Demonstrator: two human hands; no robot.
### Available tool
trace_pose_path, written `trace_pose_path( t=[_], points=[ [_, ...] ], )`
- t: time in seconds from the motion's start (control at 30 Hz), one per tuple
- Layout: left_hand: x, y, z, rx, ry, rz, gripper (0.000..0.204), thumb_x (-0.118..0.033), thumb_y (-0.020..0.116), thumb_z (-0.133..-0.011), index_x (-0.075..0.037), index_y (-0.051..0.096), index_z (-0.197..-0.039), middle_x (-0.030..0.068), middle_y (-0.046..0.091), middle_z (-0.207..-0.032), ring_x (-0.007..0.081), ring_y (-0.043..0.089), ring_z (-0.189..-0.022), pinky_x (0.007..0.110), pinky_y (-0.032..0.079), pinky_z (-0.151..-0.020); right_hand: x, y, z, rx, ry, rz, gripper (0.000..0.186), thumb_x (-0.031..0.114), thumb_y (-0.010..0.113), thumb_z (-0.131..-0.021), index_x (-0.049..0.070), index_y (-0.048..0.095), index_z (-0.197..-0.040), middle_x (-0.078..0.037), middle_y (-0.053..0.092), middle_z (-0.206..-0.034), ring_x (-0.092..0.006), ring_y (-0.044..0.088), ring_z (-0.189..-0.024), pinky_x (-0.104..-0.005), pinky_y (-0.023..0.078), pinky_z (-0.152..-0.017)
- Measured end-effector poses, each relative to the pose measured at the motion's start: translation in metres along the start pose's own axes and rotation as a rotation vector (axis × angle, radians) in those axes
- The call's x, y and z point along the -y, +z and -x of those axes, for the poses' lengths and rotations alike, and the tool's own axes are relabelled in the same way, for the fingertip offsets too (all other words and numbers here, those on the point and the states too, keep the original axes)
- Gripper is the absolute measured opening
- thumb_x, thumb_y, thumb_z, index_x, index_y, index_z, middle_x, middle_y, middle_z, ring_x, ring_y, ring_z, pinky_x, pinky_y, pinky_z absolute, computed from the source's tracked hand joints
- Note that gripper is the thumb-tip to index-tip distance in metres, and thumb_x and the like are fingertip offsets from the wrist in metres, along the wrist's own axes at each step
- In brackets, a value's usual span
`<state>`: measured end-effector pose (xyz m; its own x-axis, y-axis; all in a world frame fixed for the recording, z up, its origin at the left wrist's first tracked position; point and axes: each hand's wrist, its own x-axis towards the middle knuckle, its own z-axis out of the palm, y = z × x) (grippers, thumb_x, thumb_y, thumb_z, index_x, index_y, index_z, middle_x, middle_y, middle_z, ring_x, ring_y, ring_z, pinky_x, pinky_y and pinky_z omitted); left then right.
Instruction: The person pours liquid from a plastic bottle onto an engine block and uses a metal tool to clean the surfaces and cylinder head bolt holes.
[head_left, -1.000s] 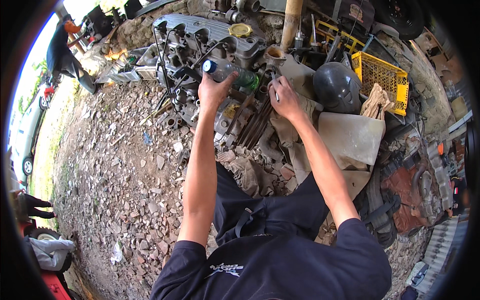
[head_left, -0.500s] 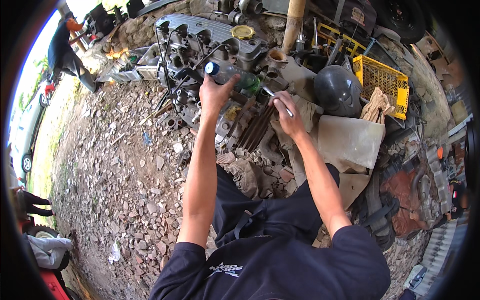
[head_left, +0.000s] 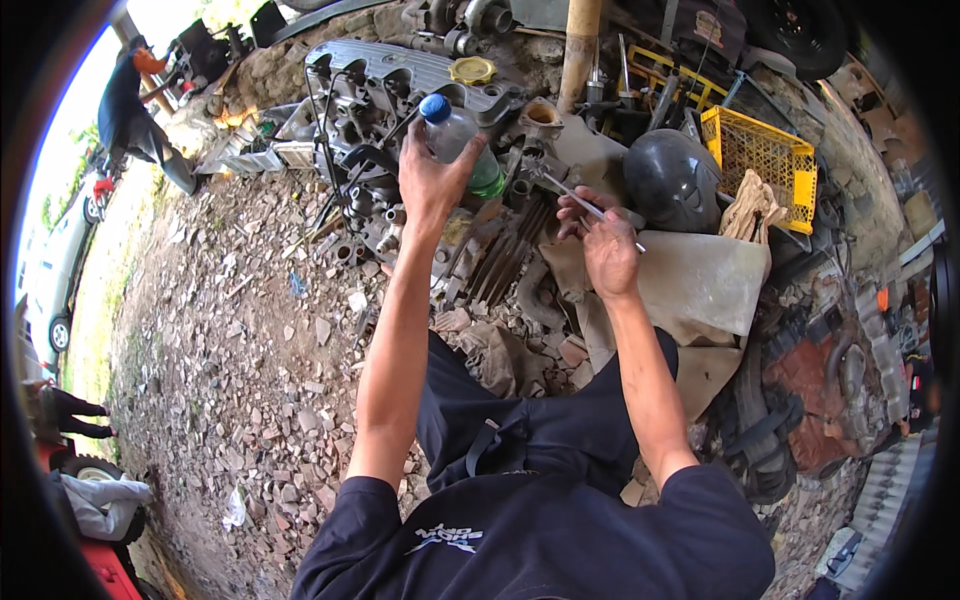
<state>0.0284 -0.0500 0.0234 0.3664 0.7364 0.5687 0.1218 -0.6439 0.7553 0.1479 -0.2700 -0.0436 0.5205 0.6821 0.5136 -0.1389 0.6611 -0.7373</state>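
A clear plastic bottle (head_left: pixel 453 137) with a blue cap and green liquid at its bottom is gripped by my left hand (head_left: pixel 432 185). It leans slightly, cap toward the upper left, above the greasy engine parts. My right hand (head_left: pixel 607 245), its palm partly turned up, holds a slim silver metal rod (head_left: pixel 590 205) whose end points at the upper left; the kind of tool is unclear. The rod's tip is apart from the bottle. Behind the bottle lies an engine (head_left: pixel 400 75) with a ribbed grey cover and a yellow filler cap (head_left: pixel 472 70).
Right of my hands are a dark rounded helmet-like shell (head_left: pixel 672 180), a yellow plastic crate (head_left: pixel 760 165), crumpled brown paper (head_left: pixel 752 208) and a cardboard sheet (head_left: pixel 700 285). A wooden post (head_left: pixel 580 55) stands behind. Rubble (head_left: pixel 250 380) covers the ground. Another person (head_left: pixel 140 110) is at the far left.
My left hand has turned the bottle from lying nearly flat to more upright. My right hand has drawn the rod away from it to the right, and its palm has rolled upward.
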Motion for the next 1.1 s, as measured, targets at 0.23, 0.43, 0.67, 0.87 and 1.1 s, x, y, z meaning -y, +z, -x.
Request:
trace_pose_path(
  t=[0.23,0.43,0.67,0.87,1.1],
  points=[
    [-0.054,0.009,0.028,0.108,0.139,0.205,0.083,-0.044,0.087,-0.074,0.003,0.054,-0.133,0.0242,0.064,-0.119,0.0349,0.065,-0.11,0.044,0.051,-0.097,0.02,-0.025,0.001,-0.286,-0.04,0.101,0.071,0.063,0.036,-0.104,0.001,0.057,-0.133,-0.016,0.067,-0.122,-0.0222,0.063,-0.106,-0.0373,0.05,-0.091],
    [-0.056,0.064,0.117,0.444,0.138,0.229,0.079,-0.033,0.088,-0.074,0.001,0.051,-0.135,0.0233,0.065,-0.118,0.0366,0.063,-0.114,0.045,0.051,-0.097,0.01,-0.088,0.022,-0.384,0.116,0.277,0.074,0.066,0.041,-0.101,-0.001,0.061,-0.125,-0.012,0.071,-0.113,-0.0178,0.066,-0.101,-0.0321,0.05,-0.091],
    [0.084,0.15,0.267,0.599,-0.339,0.052,0.084,-0.039,0.086,-0.074,-0.003,0.047,-0.139,0.0249,0.065,-0.123,0.0389,0.063,-0.117,0.045,0.05,-0.101,-0.086,-0.162,0.114,-0.404,0.565,0.439,0.072,0.066,0.038,-0.102,0.006,0.064,-0.131,-0.007,0.073,-0.114,-0.0135,0.065,-0.097,-0.0308,0.051,-0.082],
    [0.185,0.151,0.34,0.834,-0.473,-0.283,0.098,-0.042,0.088,-0.069,-0.008,0.04,-0.147,0.025,0.059,-0.132,0.0409,0.06,-0.121,0.048,0.05,-0.101,-0.125,-0.165,0.165,-0.491,0.796,0.15,0.089,0.079,0.033,-0.095,0.007,0.054,-0.142,-0.008,0.071,-0.119,-0.0141,0.063,-0.094,-0.0319,0.05,-0.082],
    [0.184,0.148,0.346,0.813,-0.602,-0.383,0.091,-0.043,0.086,-0.071,-0.011,0.043,-0.145,0.0245,0.055,-0.133,0.0428,0.057,-0.122,0.05,0.05,-0.1,-0.108,-0.161,0.168,-0.435,0.719,-0.08,0.089,0.077,0.029,-0.096,0.006,0.049,-0.145,-0.01,0.069,-0.124,-0.0178,0.063,-0.098,-0.0374,0.051,-0.084]
  ],
)
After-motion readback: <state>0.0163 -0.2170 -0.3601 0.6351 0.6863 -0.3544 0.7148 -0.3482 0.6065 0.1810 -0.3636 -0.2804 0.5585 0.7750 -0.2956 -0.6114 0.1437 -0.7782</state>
